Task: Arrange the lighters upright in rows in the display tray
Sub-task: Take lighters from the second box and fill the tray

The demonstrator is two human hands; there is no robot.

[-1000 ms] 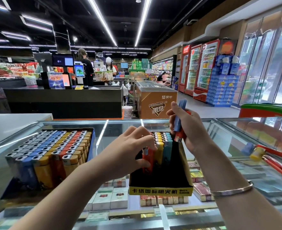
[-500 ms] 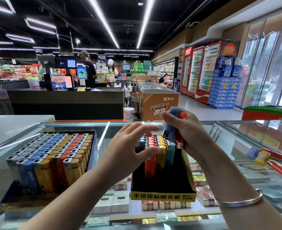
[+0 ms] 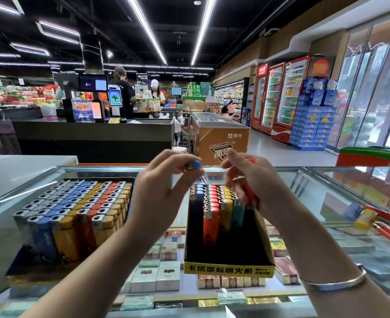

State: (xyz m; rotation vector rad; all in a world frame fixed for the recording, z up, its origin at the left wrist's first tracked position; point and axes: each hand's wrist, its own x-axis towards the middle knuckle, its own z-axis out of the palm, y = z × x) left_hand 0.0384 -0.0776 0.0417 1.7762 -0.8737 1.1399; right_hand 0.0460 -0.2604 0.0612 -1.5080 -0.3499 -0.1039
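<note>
Glossy plastic lighters [image 3: 211, 220] — upright in boxy cardboard tray [image 3: 229, 269].

**Count on the counter**

I see two cardboard display trays: a full left one [image 3: 129, 198] and a yellow-fronted black one [image 3: 229, 269]. I hold two plastic lighters: one blue [image 3: 195, 165], one red [image 3: 250, 193]. Four rows stand in the yellow-fronted tray.

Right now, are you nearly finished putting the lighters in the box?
Not quite. The back of the display tray already has neat upright rows in dark blue, red, yellow and teal. The left hand holds a blue lighter and the right hand a red lighter, both above the tray. The black front part is bare and needs filling. The other tray on the left looks full.
</note>
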